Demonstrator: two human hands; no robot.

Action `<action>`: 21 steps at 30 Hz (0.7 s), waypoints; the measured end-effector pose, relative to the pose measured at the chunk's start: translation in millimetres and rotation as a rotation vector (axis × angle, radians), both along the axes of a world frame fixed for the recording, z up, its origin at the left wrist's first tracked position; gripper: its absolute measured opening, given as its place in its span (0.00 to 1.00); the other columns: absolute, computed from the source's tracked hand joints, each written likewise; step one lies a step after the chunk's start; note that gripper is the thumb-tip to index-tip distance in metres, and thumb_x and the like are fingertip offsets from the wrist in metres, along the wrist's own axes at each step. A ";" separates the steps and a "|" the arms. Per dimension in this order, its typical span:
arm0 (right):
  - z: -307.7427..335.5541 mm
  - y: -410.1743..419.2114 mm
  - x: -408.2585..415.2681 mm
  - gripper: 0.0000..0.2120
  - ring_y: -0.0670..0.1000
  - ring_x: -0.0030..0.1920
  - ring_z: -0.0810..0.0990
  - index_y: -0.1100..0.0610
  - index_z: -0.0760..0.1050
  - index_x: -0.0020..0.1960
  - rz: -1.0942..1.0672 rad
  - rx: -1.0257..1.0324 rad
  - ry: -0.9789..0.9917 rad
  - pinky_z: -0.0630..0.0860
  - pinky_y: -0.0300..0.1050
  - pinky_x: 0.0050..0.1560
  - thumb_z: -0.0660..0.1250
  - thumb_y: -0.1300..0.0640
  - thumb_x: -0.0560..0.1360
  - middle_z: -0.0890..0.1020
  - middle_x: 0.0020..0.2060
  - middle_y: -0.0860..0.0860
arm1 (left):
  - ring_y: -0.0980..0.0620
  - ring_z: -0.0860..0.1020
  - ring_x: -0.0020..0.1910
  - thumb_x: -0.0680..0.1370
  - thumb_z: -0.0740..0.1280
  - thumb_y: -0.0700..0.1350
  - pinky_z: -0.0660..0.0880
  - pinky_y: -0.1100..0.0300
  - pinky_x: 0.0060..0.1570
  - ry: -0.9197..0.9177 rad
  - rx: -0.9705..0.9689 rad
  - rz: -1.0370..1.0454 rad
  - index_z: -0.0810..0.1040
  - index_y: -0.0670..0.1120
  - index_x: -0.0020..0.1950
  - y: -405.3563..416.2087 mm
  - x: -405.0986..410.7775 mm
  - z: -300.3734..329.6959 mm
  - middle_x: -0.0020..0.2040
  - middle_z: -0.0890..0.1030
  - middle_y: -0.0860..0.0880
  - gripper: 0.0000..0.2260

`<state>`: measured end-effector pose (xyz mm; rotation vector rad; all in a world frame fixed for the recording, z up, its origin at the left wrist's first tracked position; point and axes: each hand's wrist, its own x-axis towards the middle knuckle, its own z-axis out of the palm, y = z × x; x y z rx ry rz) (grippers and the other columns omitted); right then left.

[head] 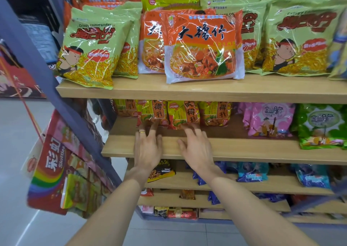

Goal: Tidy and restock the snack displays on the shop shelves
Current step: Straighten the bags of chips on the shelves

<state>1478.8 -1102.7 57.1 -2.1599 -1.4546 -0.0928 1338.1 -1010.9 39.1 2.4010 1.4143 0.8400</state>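
I have both hands spread and empty over the middle shelf [234, 148], left hand [148, 148] and right hand [197, 148] equally near the upright yellow-orange snack packets [180, 114] just beyond my fingertips.

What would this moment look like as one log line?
stage: tidying | left hand: open, at yellow-orange packets | right hand: open, same row | shelf: second

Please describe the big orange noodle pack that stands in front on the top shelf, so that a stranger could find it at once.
Look at the top wooden shelf, the one above both hands. Near its middle, between rows of green snack bags, stands an orange noodle pack closest to the shelf edge. It differs from its neighbours by large black characters and a noodle-bowl picture, and it half covers a similar pack behind.
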 end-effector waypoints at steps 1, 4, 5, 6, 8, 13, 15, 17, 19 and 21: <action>0.7 -2.7 -0.6 0.21 0.55 0.60 0.77 0.53 0.73 0.71 0.002 0.013 0.006 0.79 0.50 0.57 0.68 0.51 0.79 0.77 0.65 0.54 | 0.38 0.71 0.67 0.84 0.63 0.47 0.73 0.44 0.66 -0.012 0.002 -0.001 0.69 0.49 0.78 -1.2 0.2 -0.3 0.73 0.70 0.38 0.21; 1.1 -10.9 -0.9 0.21 0.53 0.60 0.76 0.53 0.74 0.70 0.001 0.042 0.026 0.79 0.48 0.57 0.69 0.50 0.79 0.78 0.61 0.52 | 0.39 0.72 0.66 0.84 0.62 0.49 0.74 0.44 0.65 -0.016 -0.026 0.004 0.69 0.49 0.78 -3.1 0.8 -2.1 0.70 0.72 0.39 0.21; 0.5 -13.0 -0.2 0.21 0.53 0.60 0.76 0.53 0.74 0.70 -0.002 0.047 0.025 0.79 0.49 0.57 0.69 0.50 0.79 0.79 0.60 0.52 | 0.39 0.72 0.66 0.85 0.62 0.49 0.74 0.44 0.65 -0.017 -0.032 0.006 0.69 0.49 0.78 -3.6 1.1 -2.7 0.70 0.73 0.38 0.21; -0.2 -14.2 1.3 0.21 0.52 0.60 0.76 0.53 0.73 0.70 -0.007 0.049 0.027 0.79 0.48 0.58 0.69 0.50 0.79 0.79 0.60 0.52 | 0.39 0.72 0.66 0.85 0.62 0.49 0.75 0.43 0.65 -0.022 -0.035 0.007 0.69 0.49 0.78 -4.7 1.4 -2.1 0.69 0.73 0.38 0.21; -2.0 -16.3 4.7 0.21 0.51 0.60 0.76 0.52 0.73 0.70 -0.026 0.049 0.048 0.79 0.47 0.57 0.68 0.49 0.79 0.78 0.60 0.51 | 0.39 0.73 0.64 0.85 0.61 0.50 0.75 0.43 0.63 -0.024 -0.032 0.004 0.69 0.49 0.77 -7.0 2.2 -1.6 0.66 0.75 0.38 0.20; 0.7 -20.8 8.3 0.21 0.50 0.59 0.75 0.50 0.72 0.70 -0.039 0.054 0.091 0.78 0.46 0.56 0.68 0.47 0.79 0.77 0.59 0.49 | 0.39 0.74 0.62 0.85 0.61 0.50 0.75 0.42 0.61 -0.040 -0.061 -0.001 0.70 0.48 0.75 -13.4 5.4 4.1 0.62 0.76 0.40 0.19; 7.8 -26.2 5.7 0.20 0.50 0.60 0.75 0.50 0.72 0.70 -0.027 0.065 0.119 0.78 0.46 0.56 0.67 0.47 0.79 0.77 0.59 0.48 | 0.40 0.74 0.60 0.85 0.61 0.50 0.76 0.45 0.57 -0.057 -0.078 -0.008 0.73 0.46 0.72 -17.7 5.9 9.6 0.60 0.77 0.41 0.17; 23.3 -35.4 0.1 0.18 0.48 0.61 0.75 0.49 0.73 0.68 -0.033 0.116 0.168 0.77 0.46 0.58 0.67 0.47 0.80 0.77 0.60 0.47 | 0.42 0.76 0.56 0.85 0.60 0.50 0.75 0.50 0.49 -0.102 -0.081 -0.032 0.76 0.44 0.65 -23.3 4.4 22.2 0.57 0.78 0.43 0.13; 50.5 -49.2 -7.4 0.16 0.46 0.60 0.76 0.49 0.75 0.66 -0.033 0.198 0.220 0.77 0.45 0.59 0.67 0.47 0.80 0.77 0.59 0.45 | 0.47 0.78 0.50 0.85 0.61 0.50 0.72 0.55 0.42 -0.164 -0.042 -0.070 0.77 0.45 0.59 -31.9 -0.2 46.5 0.52 0.79 0.48 0.11; 88.0 -64.8 -15.2 0.13 0.44 0.55 0.78 0.50 0.78 0.62 -0.011 0.318 0.239 0.79 0.46 0.56 0.68 0.48 0.79 0.79 0.54 0.44 | 0.53 0.80 0.44 0.85 0.63 0.50 0.74 0.57 0.40 -0.210 0.050 -0.101 0.78 0.48 0.58 -41.6 -7.1 82.8 0.46 0.81 0.54 0.08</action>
